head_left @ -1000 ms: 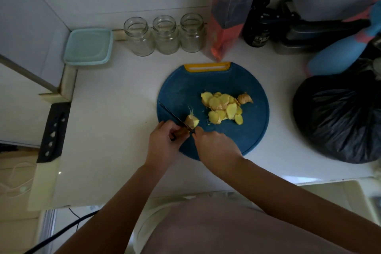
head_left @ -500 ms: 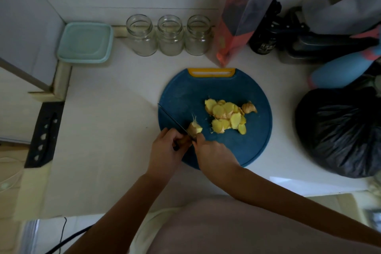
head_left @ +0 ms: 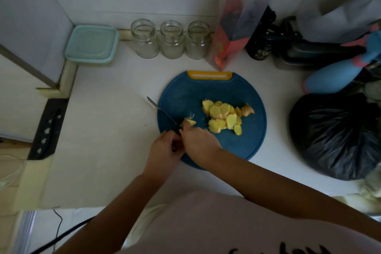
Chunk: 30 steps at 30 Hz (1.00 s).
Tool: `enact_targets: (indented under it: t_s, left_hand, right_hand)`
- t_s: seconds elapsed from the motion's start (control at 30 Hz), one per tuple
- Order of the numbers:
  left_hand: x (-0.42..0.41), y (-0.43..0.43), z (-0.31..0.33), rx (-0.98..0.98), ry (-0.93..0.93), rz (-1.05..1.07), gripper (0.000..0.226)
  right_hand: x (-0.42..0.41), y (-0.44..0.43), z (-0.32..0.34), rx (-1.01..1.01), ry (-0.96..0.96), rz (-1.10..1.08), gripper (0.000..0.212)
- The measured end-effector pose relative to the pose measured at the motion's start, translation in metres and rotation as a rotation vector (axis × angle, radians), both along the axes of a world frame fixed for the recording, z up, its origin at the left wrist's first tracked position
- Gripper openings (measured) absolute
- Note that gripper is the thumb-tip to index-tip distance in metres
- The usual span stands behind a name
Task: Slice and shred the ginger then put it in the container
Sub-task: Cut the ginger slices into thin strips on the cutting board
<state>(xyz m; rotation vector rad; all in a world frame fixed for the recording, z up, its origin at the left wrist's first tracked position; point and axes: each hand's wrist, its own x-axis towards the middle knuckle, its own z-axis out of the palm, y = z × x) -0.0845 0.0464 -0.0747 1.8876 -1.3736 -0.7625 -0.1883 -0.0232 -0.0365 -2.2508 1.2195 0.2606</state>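
open counter (head_left: 107,121) left of cutting board (head_left: 185,93), three jars (head_left: 172,40) behind, black bag (head_left: 338,136) crowding right

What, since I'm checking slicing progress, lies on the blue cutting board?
Ginger slices, a ginger piece held by the right hand, the knife. Hands cover part of the board.

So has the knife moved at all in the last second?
Yes. The knife has slid forward and left: its tip, earlier at the blue cutting board's left edge, now pokes past it over the counter.
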Motion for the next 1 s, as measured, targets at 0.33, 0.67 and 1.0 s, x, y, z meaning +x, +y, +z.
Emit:
enact_targets:
  t_s: [0.33,0.67,1.0]
  left_hand:
    - [0.030,-0.044,0.011,0.000,0.011,0.202,0.021]
    - [0.008,-0.054,0.030,0.184,-0.137,-0.240,0.039]
    - [-0.033,-0.045,0.026,0.258,0.114,0.150,0.024]
  right_hand:
    - [-0.059,-0.011,0.025,-0.002,-0.319,-0.232,0.029]
    - [-0.073,0.010,0.009,0.047,-0.289,-0.489,0.028]
    - [-0.072,0.027,-0.007,0.038,-0.178,-0.441,0.029]
